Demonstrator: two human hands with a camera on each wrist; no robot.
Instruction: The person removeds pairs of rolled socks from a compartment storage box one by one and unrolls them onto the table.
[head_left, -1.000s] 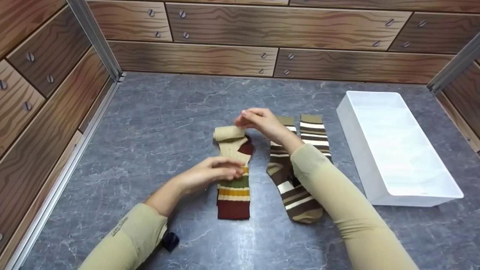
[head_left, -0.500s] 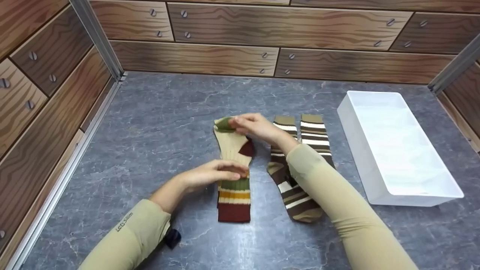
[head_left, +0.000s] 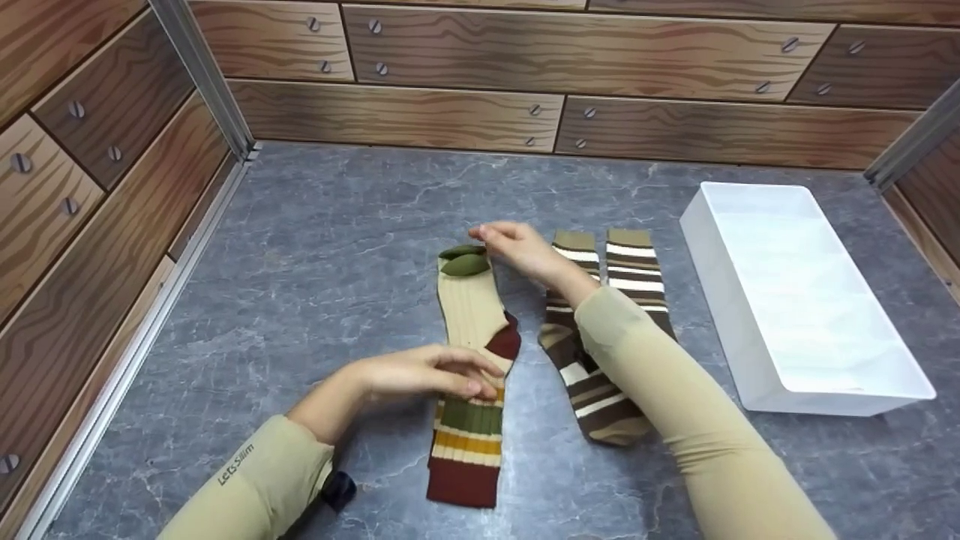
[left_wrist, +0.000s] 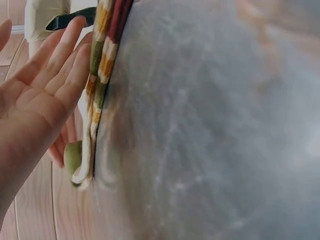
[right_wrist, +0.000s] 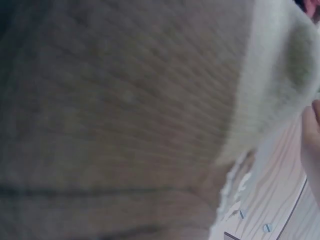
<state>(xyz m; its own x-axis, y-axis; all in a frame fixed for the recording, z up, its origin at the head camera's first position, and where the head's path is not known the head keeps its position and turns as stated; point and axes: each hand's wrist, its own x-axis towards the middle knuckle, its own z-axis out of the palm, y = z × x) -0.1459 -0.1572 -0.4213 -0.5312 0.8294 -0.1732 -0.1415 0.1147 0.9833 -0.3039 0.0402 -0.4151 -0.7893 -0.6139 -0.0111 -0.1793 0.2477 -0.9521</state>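
Note:
A pair of beige socks (head_left: pixel 469 307) with green toes, dark red heels and striped cuffs lies stacked lengthwise on the grey table. Its two toes curl up at the far end. My left hand (head_left: pixel 420 375) lies over the striped leg part, fingers relaxed; in the left wrist view, that hand's fingertips are close against the socks' side. Beside the toes is my right hand (head_left: pixel 525 255), its fingers loosely bent with nothing visible between them. Two brown-and-white striped socks (head_left: pixel 634 277) lie to the right, partly under my right forearm.
A white divided plastic box (head_left: pixel 712 292) stands on the right of the table. Wood-patterned panels (head_left: pixel 450 112) wall the back and sides. A small dark object (head_left: pixel 339 489) shows by my left sleeve. The right wrist view is mostly blurred sleeve.
The rolled toe end of the beige socks has unrolled away from me, showing the green toes. The socks and my left hand have shifted towards me.

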